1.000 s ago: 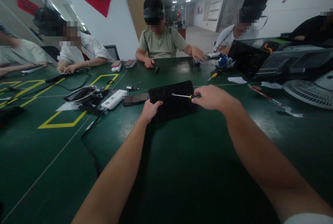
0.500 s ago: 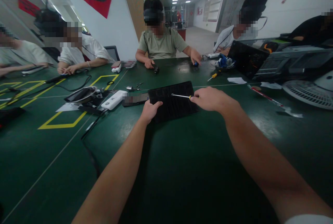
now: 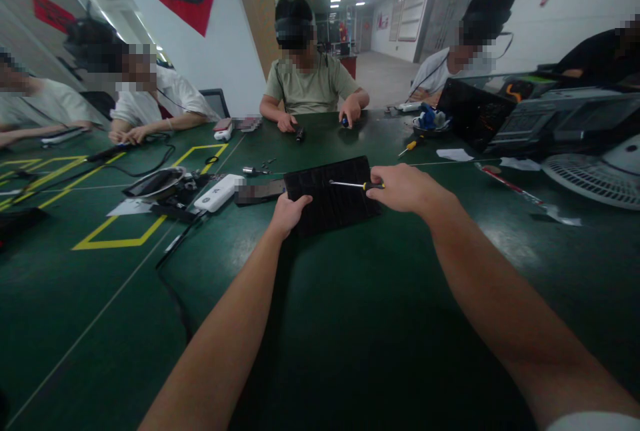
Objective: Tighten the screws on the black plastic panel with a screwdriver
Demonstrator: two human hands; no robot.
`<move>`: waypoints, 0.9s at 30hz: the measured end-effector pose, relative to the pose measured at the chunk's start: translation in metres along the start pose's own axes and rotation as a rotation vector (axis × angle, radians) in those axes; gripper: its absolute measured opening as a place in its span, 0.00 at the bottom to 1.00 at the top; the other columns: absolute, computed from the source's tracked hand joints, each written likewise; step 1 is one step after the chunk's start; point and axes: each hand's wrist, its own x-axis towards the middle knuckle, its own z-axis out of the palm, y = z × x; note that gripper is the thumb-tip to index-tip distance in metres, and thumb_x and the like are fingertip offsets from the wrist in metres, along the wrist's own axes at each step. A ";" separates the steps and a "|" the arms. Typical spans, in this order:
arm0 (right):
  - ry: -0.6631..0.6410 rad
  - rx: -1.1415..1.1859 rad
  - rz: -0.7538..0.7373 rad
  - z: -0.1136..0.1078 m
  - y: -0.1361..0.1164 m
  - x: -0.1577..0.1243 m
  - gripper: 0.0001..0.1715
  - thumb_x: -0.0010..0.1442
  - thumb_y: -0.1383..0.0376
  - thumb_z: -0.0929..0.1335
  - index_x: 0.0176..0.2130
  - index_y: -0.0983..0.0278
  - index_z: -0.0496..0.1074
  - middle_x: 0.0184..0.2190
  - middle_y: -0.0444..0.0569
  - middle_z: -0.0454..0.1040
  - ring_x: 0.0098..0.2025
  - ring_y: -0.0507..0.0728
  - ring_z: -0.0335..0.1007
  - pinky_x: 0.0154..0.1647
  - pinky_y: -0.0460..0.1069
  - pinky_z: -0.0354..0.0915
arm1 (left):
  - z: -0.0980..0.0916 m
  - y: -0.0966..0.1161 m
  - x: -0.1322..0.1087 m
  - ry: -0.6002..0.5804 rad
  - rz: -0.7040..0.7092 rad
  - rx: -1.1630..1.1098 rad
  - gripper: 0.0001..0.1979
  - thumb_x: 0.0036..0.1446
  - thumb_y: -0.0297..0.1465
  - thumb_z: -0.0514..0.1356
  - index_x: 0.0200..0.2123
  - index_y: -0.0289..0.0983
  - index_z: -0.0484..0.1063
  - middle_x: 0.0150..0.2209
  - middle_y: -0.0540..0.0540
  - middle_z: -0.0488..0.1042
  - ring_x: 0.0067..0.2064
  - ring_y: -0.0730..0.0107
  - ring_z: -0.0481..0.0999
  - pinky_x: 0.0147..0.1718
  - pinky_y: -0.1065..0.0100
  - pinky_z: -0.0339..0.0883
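A wide, dark-green, dully shining tabletop (image 3: 350, 324) is crossed by thin pale seams and marked on its left with rectangles of yellow tape (image 3: 107, 243). On that side are laid a rounded white plastic box (image 3: 219, 193), a flat dark rectangular device (image 3: 260, 193), a small silver metal cylinder (image 3: 249, 170) and a white paper sheet (image 3: 125, 207), partly covered by black, silver-rimmed equipment (image 3: 153, 186). Toward the right are placed a yellow-handled screwdriver (image 3: 411, 147), a white paper slip (image 3: 453, 155), a narrow red-and-white strip (image 3: 513, 185) and a round white slatted grille (image 3: 595, 181).
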 end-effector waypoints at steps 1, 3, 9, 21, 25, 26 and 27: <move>0.000 0.002 0.002 0.000 0.000 0.000 0.17 0.66 0.52 0.66 0.49 0.58 0.75 0.44 0.56 0.80 0.46 0.67 0.76 0.39 0.57 0.65 | 0.000 0.000 0.000 -0.005 0.002 -0.002 0.18 0.39 0.38 0.72 0.34 0.36 0.79 0.35 0.45 0.81 0.40 0.55 0.81 0.44 0.57 0.74; 0.003 0.003 0.002 -0.001 -0.001 0.000 0.18 0.67 0.52 0.65 0.48 0.58 0.76 0.42 0.55 0.80 0.45 0.67 0.76 0.39 0.57 0.65 | 0.000 -0.001 0.001 -0.011 0.005 -0.008 0.18 0.39 0.38 0.72 0.34 0.36 0.79 0.35 0.44 0.82 0.40 0.54 0.81 0.44 0.57 0.74; 0.001 -0.003 0.012 -0.001 -0.002 0.000 0.22 0.68 0.50 0.63 0.46 0.59 0.79 0.42 0.58 0.81 0.45 0.68 0.76 0.41 0.59 0.68 | 0.000 -0.001 0.000 -0.002 0.006 -0.007 0.18 0.39 0.39 0.72 0.34 0.36 0.79 0.35 0.44 0.82 0.39 0.54 0.81 0.44 0.58 0.74; -0.022 0.011 0.019 0.003 0.001 0.004 0.25 0.69 0.48 0.61 0.49 0.61 0.77 0.46 0.59 0.80 0.48 0.69 0.76 0.43 0.60 0.68 | 0.001 -0.001 0.001 -0.001 0.008 -0.009 0.19 0.39 0.38 0.72 0.36 0.36 0.80 0.36 0.44 0.82 0.41 0.53 0.82 0.45 0.57 0.74; -0.006 -0.005 0.019 0.003 0.003 0.004 0.20 0.66 0.52 0.66 0.51 0.59 0.75 0.47 0.57 0.80 0.47 0.68 0.76 0.42 0.58 0.67 | 0.002 0.002 -0.001 -0.004 -0.003 -0.021 0.19 0.38 0.39 0.72 0.35 0.36 0.79 0.36 0.45 0.82 0.41 0.54 0.81 0.45 0.58 0.74; -0.007 -0.009 0.017 0.003 0.003 0.004 0.19 0.66 0.52 0.65 0.50 0.59 0.75 0.47 0.57 0.80 0.48 0.68 0.76 0.41 0.58 0.67 | 0.002 0.002 -0.001 -0.007 -0.005 -0.022 0.19 0.38 0.39 0.72 0.35 0.36 0.79 0.35 0.45 0.82 0.41 0.54 0.81 0.44 0.58 0.74; -0.009 -0.010 0.012 0.003 0.003 0.004 0.18 0.66 0.53 0.65 0.49 0.59 0.75 0.47 0.57 0.80 0.48 0.68 0.76 0.41 0.58 0.66 | 0.002 0.002 -0.001 -0.011 -0.009 -0.022 0.19 0.38 0.38 0.72 0.35 0.36 0.79 0.35 0.45 0.82 0.40 0.54 0.82 0.44 0.58 0.74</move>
